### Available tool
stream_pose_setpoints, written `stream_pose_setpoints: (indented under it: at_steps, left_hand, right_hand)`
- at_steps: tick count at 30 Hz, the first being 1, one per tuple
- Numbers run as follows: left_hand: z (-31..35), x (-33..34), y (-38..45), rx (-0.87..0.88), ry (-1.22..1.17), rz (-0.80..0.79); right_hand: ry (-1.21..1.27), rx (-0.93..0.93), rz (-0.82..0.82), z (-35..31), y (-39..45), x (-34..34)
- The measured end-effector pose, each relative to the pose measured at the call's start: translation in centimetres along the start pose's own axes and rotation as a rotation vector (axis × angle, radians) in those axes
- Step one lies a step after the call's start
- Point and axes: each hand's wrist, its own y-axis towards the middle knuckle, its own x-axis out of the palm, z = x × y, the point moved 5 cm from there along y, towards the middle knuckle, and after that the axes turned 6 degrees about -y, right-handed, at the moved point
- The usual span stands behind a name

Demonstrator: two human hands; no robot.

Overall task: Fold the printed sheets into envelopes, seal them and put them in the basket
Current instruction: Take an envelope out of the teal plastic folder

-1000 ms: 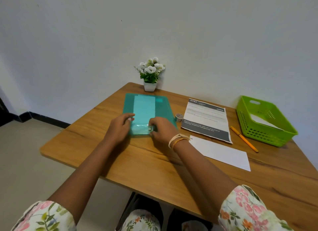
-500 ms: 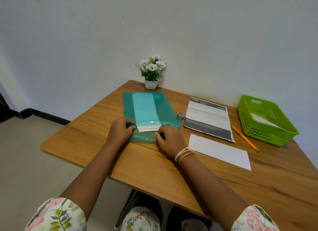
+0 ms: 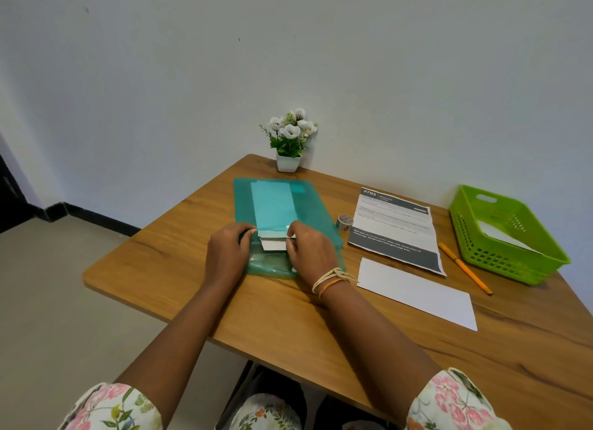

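Teal folder (image 3: 279, 211), long axis running away from the person on the bench (image 3: 224, 301): white sheets (image 3: 272, 244) protrude from its near mouth, pinched by right hand (image 3: 309, 251), left hand (image 3: 228, 253) pressing the folder flat, basket (image 3: 510, 237) well right.

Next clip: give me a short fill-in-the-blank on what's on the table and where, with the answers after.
1. Both hands, left and right, rest on the teal ____.
2. The pencil lies between the printed sheet and the green ____.
3. The flowerpot stands against the ____.
4. The tape roll sits between the folder and the ____ sheet.

Answers: folder; basket; wall; printed
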Motion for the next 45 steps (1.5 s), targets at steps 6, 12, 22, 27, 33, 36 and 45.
stream_pose_setpoints:
  at_steps: [6,12,22,27,33,36,45]
  left_hand:
    - [0.2,-0.1,-0.1,0.016,0.019,0.016]
    - [-0.4,0.7,0.0,-0.012,0.052,-0.063]
    - [-1.3,1.7,-0.3,-0.103,0.071,-0.193]
    - [-1.1,1.4,-0.6,-0.133,0.011,-0.211]
    - [-0.7,1.2,-0.6,-0.109,0.056,-0.215]
    - [-0.3,1.0,-0.6,-0.044,0.126,-0.175]
    - [3.8,2.7,-1.8,0.412,0.39,-0.21]
  right_hand:
    - [-0.028,-0.058,-0.015,0.1,0.1,0.2]
    - [0.126,0.0,0.208,0.1,-1.2,-1.4]
    - [0.61,0.134,0.533,3.1,-1.0,-7.2]
    - [0.772,0.365,0.732,5.5,0.0,-10.8]
    - [0.791,0.63,0.993,8.7,-0.5,-13.9]
    - [0.792,0.728,1.063,10.2,-1.0,-14.6]
    - [0.962,0.99,0.903,11.9,-4.2,-10.7]
